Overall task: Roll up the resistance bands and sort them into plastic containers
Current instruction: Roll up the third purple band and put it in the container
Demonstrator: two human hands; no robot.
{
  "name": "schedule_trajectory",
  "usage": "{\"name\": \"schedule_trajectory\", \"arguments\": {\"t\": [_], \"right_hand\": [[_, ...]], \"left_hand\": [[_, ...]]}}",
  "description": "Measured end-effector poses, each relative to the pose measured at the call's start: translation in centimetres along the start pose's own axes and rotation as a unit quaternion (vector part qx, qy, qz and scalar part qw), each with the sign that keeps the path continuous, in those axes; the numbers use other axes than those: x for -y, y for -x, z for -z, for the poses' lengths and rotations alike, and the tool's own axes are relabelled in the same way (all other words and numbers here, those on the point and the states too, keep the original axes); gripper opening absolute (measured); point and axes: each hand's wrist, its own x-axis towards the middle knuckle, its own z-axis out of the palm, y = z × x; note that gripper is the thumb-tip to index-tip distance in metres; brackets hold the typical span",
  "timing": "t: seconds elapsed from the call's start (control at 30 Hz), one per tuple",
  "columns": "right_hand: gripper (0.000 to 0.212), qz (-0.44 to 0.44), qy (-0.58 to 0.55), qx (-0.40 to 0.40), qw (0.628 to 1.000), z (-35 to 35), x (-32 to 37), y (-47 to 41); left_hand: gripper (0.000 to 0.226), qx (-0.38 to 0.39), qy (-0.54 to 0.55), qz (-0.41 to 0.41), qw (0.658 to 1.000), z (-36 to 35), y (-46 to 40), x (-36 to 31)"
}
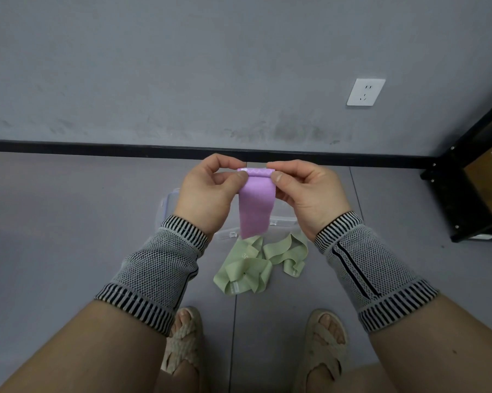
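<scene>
Both hands pinch the top edge of a purple band (pixel 256 205), the left hand (pixel 208 191) at its left corner and the right hand (pixel 310 191) at its right. The band is matte lilac, its top edge folded over, hanging flat above a clear plastic container (pixel 168 205). Nearer than the container, a pale green band (pixel 253 268) lies crumpled on the floor (pixel 69 222).

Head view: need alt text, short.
Both hands, left hand and right hand, pinch the top of a purple band hanging above a clear container. A green band lies crumpled on the floor.
</scene>
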Motion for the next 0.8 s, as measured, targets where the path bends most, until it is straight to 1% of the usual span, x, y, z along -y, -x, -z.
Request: {"name": "schedule_trajectory", "arguments": {"t": [0.23, 0.33, 0.47, 0.57, 0.67, 0.73, 0.8], "right_hand": [[0.014, 0.0, 0.026, 0.003, 1.0, 0.2, -0.1, 0.0], [0.011, 0.016, 0.068, 0.005, 0.998, 0.2, 0.2, 0.1], [0.018, 0.043, 0.133, 0.025, 0.99, -0.1, 0.2, 0.2], [0.012, 0.031, 0.119, 0.003, 0.992, -0.1, 0.2, 0.1], [0.009, 0.028, 0.103, -0.026, 0.994, -0.1, -0.1, 0.0], [0.012, 0.028, 0.099, -0.04, 0.994, -0.1, -0.3, 0.0], [0.012, 0.034, 0.101, -0.049, 0.993, -0.2, -0.4, -0.1]], "left_hand": [[0.015, -0.008, -0.021, -0.006, 1.0, 0.1, -0.1, 0.1], [0.017, 0.006, -0.05, -0.008, 0.999, 0.0, 0.0, 0.1], [0.017, 0.002, -0.075, -0.011, 0.997, -0.1, -0.1, 0.6], [0.015, 0.004, -0.062, 0.008, 0.998, -0.3, -0.1, 0.8], [0.025, 0.039, -0.074, 0.021, 0.996, -0.6, -0.1, 1.0], [0.027, 0.047, -0.079, 0.013, 0.996, -0.8, -0.1, 1.0], [0.027, 0.038, -0.065, -0.001, 0.997, -0.8, -0.2, 0.9]]}}
